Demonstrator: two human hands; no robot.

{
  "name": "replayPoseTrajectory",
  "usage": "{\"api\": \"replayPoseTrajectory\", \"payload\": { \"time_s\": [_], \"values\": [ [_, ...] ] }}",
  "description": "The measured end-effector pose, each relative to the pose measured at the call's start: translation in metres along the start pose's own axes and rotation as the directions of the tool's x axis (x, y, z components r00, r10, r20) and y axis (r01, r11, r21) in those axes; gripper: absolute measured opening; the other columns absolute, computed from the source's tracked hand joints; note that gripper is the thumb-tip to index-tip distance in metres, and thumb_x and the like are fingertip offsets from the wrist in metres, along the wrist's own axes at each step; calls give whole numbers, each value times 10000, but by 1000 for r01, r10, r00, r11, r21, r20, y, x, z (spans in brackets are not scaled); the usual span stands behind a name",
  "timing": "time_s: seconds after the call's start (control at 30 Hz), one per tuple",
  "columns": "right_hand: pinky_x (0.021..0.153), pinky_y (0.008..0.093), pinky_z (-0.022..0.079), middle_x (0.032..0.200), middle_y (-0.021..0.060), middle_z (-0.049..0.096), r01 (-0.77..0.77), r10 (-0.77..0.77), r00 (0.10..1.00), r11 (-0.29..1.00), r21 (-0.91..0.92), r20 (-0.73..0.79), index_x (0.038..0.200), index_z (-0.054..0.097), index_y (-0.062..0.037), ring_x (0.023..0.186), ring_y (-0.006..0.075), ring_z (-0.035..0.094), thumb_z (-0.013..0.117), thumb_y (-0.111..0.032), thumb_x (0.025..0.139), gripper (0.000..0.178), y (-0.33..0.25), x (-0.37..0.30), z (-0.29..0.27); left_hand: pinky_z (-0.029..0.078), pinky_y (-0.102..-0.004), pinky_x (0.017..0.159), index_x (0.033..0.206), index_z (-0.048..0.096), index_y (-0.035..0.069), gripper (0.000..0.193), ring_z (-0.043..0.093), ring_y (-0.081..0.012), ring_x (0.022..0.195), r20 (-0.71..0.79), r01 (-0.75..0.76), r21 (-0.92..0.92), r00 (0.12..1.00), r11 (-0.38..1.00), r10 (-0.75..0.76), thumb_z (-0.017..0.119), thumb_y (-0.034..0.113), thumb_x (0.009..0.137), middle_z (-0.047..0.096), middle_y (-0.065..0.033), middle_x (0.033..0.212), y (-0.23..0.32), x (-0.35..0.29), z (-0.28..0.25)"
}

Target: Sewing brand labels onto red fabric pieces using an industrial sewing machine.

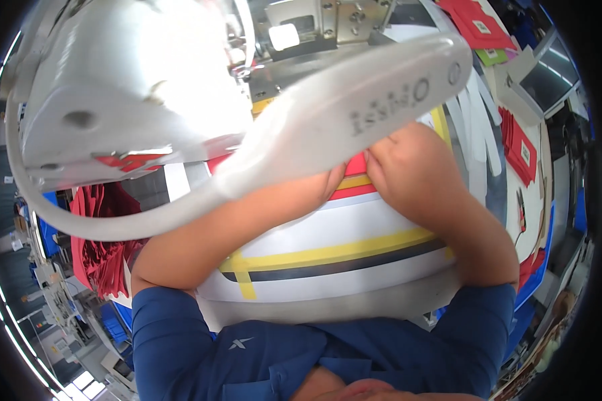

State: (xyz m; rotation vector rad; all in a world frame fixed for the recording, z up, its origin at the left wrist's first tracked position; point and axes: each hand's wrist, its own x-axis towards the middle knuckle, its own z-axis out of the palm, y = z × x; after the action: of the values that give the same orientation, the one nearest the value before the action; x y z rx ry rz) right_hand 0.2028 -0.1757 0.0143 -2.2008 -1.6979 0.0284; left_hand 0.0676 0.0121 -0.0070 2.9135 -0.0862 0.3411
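A piece of red fabric (356, 164) lies between my two hands on the white work surface, just beyond a narrow yellow strip and a red strip. My right hand (411, 164) is closed at the fabric's right side, with its thumb against the red edge. From the left, my left hand (333, 179) reaches the other side of the fabric. Most of its fingers are hidden behind a white lamp (314, 110) on a bent neck. The metal parts of a white sewing machine (127, 87) stand just beyond the hands.
Yellow tape (334, 252) and a dark band cross the near surface. Red fabric pieces (104, 234) are heaped at left; red pieces (517, 147) with white labels lie at right. White strips (475, 120) lie right of my right hand, near a red-handled tool (521, 210).
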Motion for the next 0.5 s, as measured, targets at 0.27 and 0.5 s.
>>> {"api": "replayPoseTrajectory", "payload": {
  "time_s": [0.27, 0.5],
  "values": [
    [676, 431, 510, 839, 124, 656, 58, -58, 998, 996, -74, -4, 1255, 717, 47, 779, 293, 643, 722, -89, 865, 414, -4, 4, 12, 492, -495, 1061, 1300, 675, -13, 504, 629, -361, 1181, -134, 37, -206, 989, 978, -65, 808, 272, 906, 674, -177, 1296, 14, -8, -5],
    [739, 474, 555, 906, 155, 690, 8, -8, 1000, 993, -114, 0, 1271, 693, 33, 840, 334, 686, 709, -53, 844, 437, -10, 8, 9, 448, -499, 1104, 1379, 635, -62, 738, 605, -418, 1270, 4, 25, 113, 1000, 993, -26, 769, 505, 925, 650, -262, 1349, 23, -47, -28]
  ]
}}
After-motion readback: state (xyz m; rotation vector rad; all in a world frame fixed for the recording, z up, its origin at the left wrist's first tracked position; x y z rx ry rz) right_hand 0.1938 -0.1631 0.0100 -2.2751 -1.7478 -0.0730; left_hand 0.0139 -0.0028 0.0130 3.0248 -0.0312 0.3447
